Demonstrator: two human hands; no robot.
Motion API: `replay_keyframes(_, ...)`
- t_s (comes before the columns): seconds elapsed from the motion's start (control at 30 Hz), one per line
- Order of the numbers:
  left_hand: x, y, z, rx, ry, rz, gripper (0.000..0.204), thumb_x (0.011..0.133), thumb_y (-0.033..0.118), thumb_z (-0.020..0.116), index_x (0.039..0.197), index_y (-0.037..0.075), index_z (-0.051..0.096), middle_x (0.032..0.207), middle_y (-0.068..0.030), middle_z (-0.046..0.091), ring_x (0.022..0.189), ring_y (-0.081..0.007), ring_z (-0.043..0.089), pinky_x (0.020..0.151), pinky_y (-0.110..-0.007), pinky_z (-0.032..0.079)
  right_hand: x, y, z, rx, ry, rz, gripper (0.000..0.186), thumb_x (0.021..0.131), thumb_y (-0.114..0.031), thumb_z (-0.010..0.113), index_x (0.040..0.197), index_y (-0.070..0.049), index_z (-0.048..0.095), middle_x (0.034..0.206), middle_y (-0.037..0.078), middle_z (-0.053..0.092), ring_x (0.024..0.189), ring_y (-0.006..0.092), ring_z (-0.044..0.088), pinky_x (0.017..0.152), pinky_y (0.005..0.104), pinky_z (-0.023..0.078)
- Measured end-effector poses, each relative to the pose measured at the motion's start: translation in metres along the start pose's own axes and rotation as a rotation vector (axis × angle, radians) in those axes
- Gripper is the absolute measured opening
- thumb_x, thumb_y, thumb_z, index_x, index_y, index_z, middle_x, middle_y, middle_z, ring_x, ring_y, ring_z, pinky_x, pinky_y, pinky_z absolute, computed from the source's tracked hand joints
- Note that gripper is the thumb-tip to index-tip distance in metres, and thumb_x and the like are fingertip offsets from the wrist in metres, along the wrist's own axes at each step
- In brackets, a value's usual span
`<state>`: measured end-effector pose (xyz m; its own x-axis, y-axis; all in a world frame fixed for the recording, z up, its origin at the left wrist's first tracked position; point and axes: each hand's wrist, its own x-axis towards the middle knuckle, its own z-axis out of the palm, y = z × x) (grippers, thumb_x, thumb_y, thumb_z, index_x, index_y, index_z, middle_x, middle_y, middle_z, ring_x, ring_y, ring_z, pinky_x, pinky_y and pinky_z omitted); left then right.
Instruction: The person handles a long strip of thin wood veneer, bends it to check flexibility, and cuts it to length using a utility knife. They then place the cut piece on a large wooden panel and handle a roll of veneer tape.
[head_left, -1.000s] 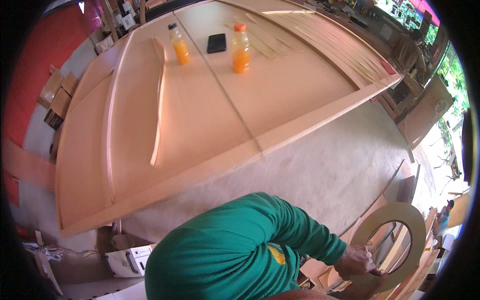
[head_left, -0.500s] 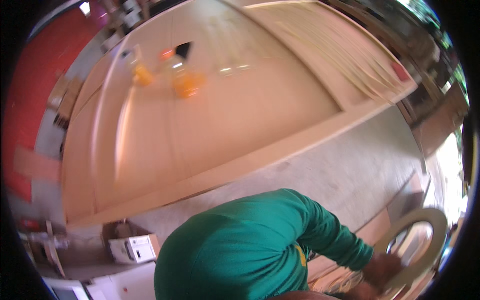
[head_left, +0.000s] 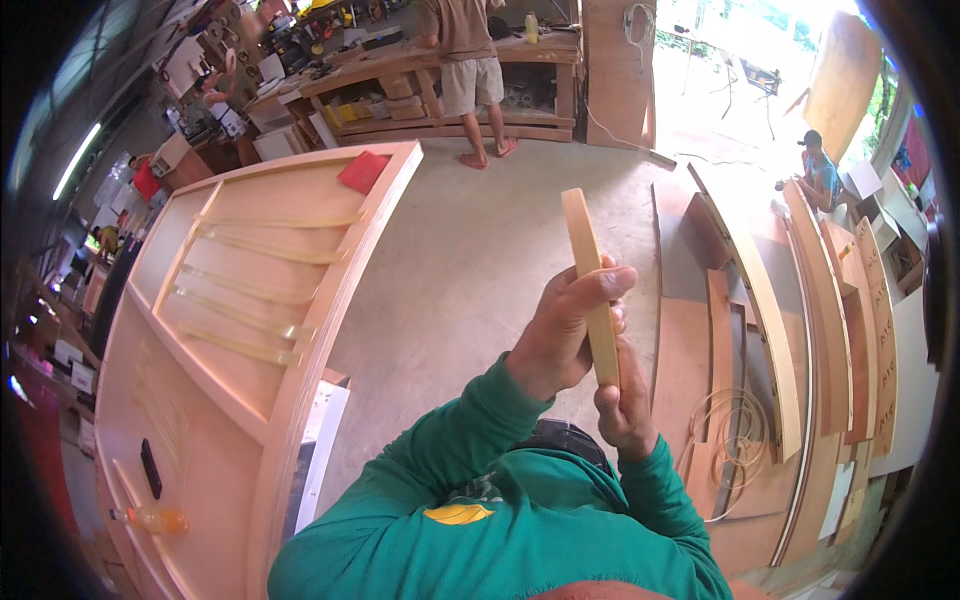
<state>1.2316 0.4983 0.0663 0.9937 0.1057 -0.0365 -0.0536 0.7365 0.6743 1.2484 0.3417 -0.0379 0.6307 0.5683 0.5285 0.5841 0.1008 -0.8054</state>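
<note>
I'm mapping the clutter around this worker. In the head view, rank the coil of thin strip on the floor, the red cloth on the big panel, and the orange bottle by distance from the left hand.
1. Coil of thin strip, on the floor just right of the left hand.
2. Red cloth, up-left on the panel.
3. Orange bottle, far lower left.

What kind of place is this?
Most likely a woodworking shop. Both hands, left hand and right hand, hold a curved wooden piece edge-on; a large wooden panel lies at left, curved wooden strips are stacked on the floor at right, with a workbench behind.
</note>
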Motion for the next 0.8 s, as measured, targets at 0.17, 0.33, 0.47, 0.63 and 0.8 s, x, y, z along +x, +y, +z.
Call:
replay_keyframes(0.17, 0.091, 0.014, -0.015, -0.052, 0.039, 0.049, 0.03, 0.098, 0.028, 0.079, 0.112, 0.015, 0.056, 0.088, 0.004, 0.053, 0.079, -0.0092, 0.058, 0.074, -0.029, 0.054, 0.073, 0.043, -0.017, -0.016, 0.087, 0.009, 0.092, 0.111, -0.061, 0.044, 0.164, 0.013, 0.027, 0.16, 0.033, 0.043, 0.148, 0.0449, 0.046, 0.124, 0.0508, 0.035)
replay_keyframes(0.33, 0.189, 0.051, -0.039, -0.106, 0.011, 0.048, 0.031, 0.097, 0.028, 0.082, 0.108, 0.013, 0.058, 0.088, 0.003, 0.054, 0.075, -0.0093, 0.058, 0.072, -0.027, 0.053, 0.159, 0.118, -0.034, 0.028, -0.098, -0.021, 0.093, 0.112, -0.06, 0.042, 0.167, 0.012, 0.02, 0.17, 0.033, 0.032, 0.158, 0.0421, 0.036, 0.129, 0.0489, 0.027)
replay_keyframes(0.47, 0.282, 0.091, -0.063, -0.125, -0.074, -0.044, 0.038, 0.096, 0.039, 0.084, 0.105, 0.013, 0.057, 0.088, 0.002, 0.055, 0.074, -0.0075, 0.056, 0.067, -0.026, 0.051, 0.241, 0.155, -0.049, 0.109, -0.109, 0.094, 0.095, 0.107, -0.064, 0.053, 0.161, 0.012, 0.036, 0.153, 0.025, 0.053, 0.141, 0.0339, 0.051, 0.119, 0.0436, 0.038)
replay_keyframes(0.63, 0.373, 0.149, -0.061, 0.249, -0.138, 0.04, 0.054, 0.101, 0.058, 0.072, 0.115, 0.007, 0.061, 0.094, -0.0029, 0.061, 0.076, -0.0117, 0.059, 0.067, -0.028, 0.05, 0.319, 0.207, -0.05, 0.278, 0.119, 0.131, 0.082, 0.105, -0.062, 0.062, 0.143, 0.011, 0.056, 0.128, 0.013, 0.065, 0.118, 0.0221, 0.062, 0.103, 0.0373, 0.048)
replay_keyframes(0.8, 0.446, 0.152, -0.107, 1.089, -0.116, 0.742, 0.06, 0.106, 0.059, 0.06, 0.129, 0.004, 0.06, 0.106, -0.0133, 0.064, 0.088, -0.0204, 0.066, 0.075, -0.035, 0.055, 0.403, 0.24, -0.028, 0.472, 0.261, 0.142, 0.075, 0.106, -0.061, 0.063, 0.132, 0.009, 0.061, 0.125, 0.011, 0.067, 0.111, 0.0191, 0.063, 0.094, 0.0337, 0.05)
